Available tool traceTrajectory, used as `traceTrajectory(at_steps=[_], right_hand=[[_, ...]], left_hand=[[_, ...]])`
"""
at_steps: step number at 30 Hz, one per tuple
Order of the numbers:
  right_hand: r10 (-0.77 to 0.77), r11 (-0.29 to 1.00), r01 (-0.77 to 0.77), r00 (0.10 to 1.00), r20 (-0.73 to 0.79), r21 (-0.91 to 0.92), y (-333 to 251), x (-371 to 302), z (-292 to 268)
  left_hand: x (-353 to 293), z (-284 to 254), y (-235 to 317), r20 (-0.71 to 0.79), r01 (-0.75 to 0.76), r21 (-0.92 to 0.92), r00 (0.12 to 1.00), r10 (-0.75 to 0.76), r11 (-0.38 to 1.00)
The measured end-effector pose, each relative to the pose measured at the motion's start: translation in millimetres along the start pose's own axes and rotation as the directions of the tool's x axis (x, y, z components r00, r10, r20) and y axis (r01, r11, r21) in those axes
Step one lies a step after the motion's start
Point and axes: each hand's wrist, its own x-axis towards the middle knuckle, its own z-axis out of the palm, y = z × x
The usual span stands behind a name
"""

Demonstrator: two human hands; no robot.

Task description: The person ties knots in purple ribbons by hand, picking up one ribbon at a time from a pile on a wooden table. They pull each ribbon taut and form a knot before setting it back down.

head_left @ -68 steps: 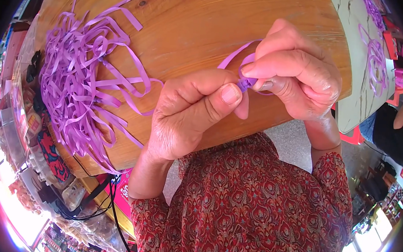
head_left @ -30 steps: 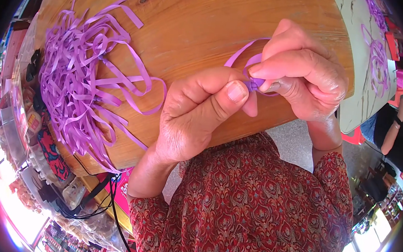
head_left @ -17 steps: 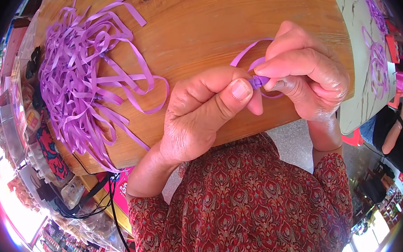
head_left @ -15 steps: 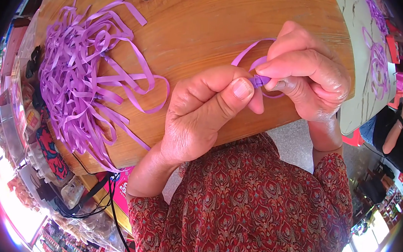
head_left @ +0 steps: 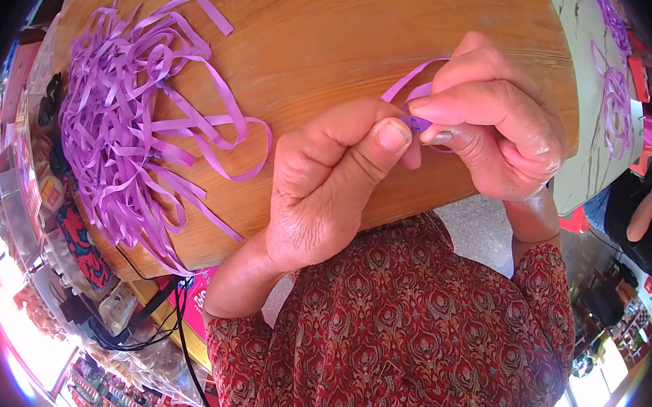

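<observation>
Between my two hands, above the wooden table, is a narrow purple ribbon (head_left: 404, 80) with a small darker purple folded or knotted part (head_left: 418, 124). My left hand (head_left: 335, 174) pinches one side of that part between thumb and forefinger. From the other side, my right hand (head_left: 495, 117) pinches it with thumb and fingertips, close against my left thumb. A loop of the ribbon rises behind the fingers. The fingertips cover much of the small part, so its exact form is hidden.
On the table's left lies a big tangled heap of purple ribbons (head_left: 122, 124). The wooden table (head_left: 313, 46) meets a pale table (head_left: 574, 166) on the right, with more ribbon (head_left: 615, 109) on it. Black cables (head_left: 181, 306) hang at the lower left. Another person (head_left: 639, 215) is at the far right.
My right fingertips have shifted slightly left, closer to my left thumb, and less of the dark purple part shows. Both hands keep their pinch.
</observation>
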Motion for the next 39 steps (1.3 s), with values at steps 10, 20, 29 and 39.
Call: traceTrajectory(at_steps=[10, 20, 29, 39], right_hand=[[0.000, 1.000, 0.000, 1.000, 0.002, 0.004, -3.6, -5.2, 2.8], [0.117, 0.962, -0.132, 0.990, 0.077, 0.241, 3.5, -3.7, 2.2], [0.222, 0.893, -0.186, 0.974, -0.043, 0.409, 0.3, -2.1, 3.0], [0.201, 0.951, -0.180, 0.978, -0.060, 0.251, -4.2, -2.0, -0.5]], left_hand=[[4.6, 2.9, -13.0, 0.029, -0.382, 0.471, 0.908, 0.418, 0.795], [8.1, -4.9, -5.2, 0.116, -0.243, 0.299, 0.969, 0.218, 0.923], [9.6, 1.3, -14.8, 0.100, -0.245, -0.054, 0.963, 0.249, 0.968], [8.4, -6.3, -8.9, 0.129, -0.272, 0.226, 0.960, 0.248, 0.935]])
